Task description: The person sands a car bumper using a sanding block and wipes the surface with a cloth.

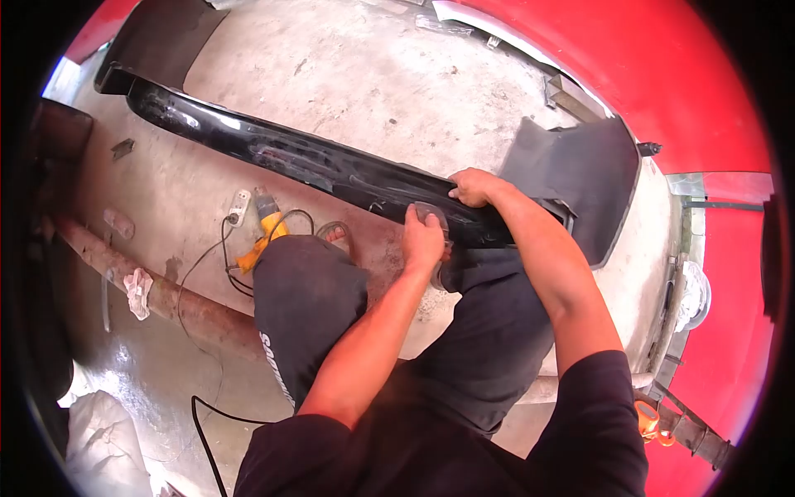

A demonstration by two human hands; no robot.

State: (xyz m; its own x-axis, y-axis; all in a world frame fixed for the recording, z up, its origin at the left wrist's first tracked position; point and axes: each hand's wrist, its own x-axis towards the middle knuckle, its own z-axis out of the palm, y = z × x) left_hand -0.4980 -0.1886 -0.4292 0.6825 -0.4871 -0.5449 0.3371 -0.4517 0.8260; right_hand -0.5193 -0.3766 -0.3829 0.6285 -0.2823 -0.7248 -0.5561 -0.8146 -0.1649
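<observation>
A long glossy black panel, like a vehicle bumper (331, 166), lies across the floor in front of my knees, with wide dull black end pieces at both ends. My right hand (476, 188) grips its far edge near the right end, fingers closed over the rim. Close to the near edge, my left hand (424, 236) is closed around a thin, greyish piece (433, 217) held against the panel; what this piece is cannot be made out.
A yellow power tool (269, 224) with a black cord lies left of my knees, beside a white power strip (239, 208). A rusty pipe (199, 300) runs behind them. Red body panels (662, 74) stand at the right. A pale sack (103, 443) is at lower left.
</observation>
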